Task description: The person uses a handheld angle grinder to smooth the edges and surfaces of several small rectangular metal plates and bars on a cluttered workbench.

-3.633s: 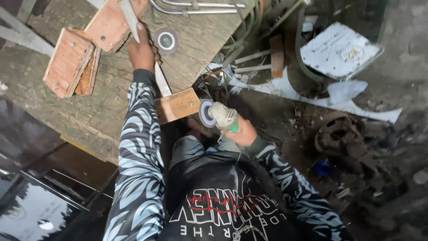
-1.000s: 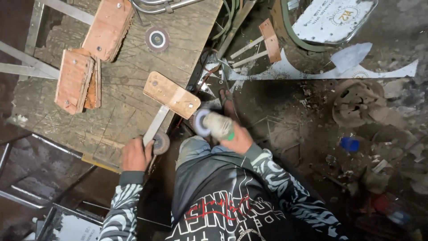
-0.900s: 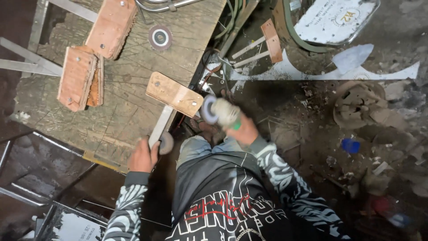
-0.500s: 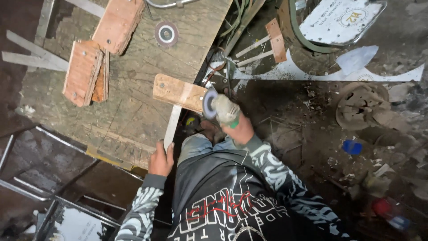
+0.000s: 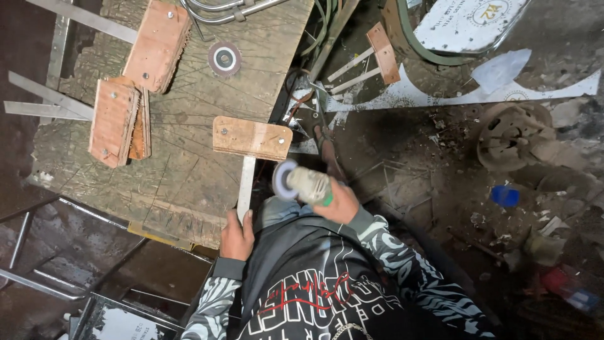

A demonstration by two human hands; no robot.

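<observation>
The grip of the left hand [image 5: 237, 236], low and centre-left in the frame, pinches the near end of a flat metal strip [image 5: 245, 187], fingers folded over it at the worktop's edge, apparently to keep the piece from shifting. The right hand [image 5: 340, 203], just right of centre, is wrapped tight around the body of an angle grinder [image 5: 306, 184], its pale disc [image 5: 280, 179] turned toward the strip and hanging just beside it, off the worktop's edge; whether disc and metal touch cannot be told from this height. The strip runs up from the left grip and passes under a wooden block [image 5: 252, 137] with two screws, which lies across it at centre frame. That block sits at the right edge of a scarred plank worktop [image 5: 189, 182]. Farther up the boards lie a spare grinding disc [image 5: 224, 58], two more screwed wooden blocks [image 5: 157, 44] at upper left, and loose metal strips [image 5: 47, 104] jutting past the left edge. To the right, the dirt floor [image 5: 434, 208] holds scrap, including a rusted wheel-like casting [image 5: 509, 135] and a blue cap [image 5: 504, 196].
</observation>
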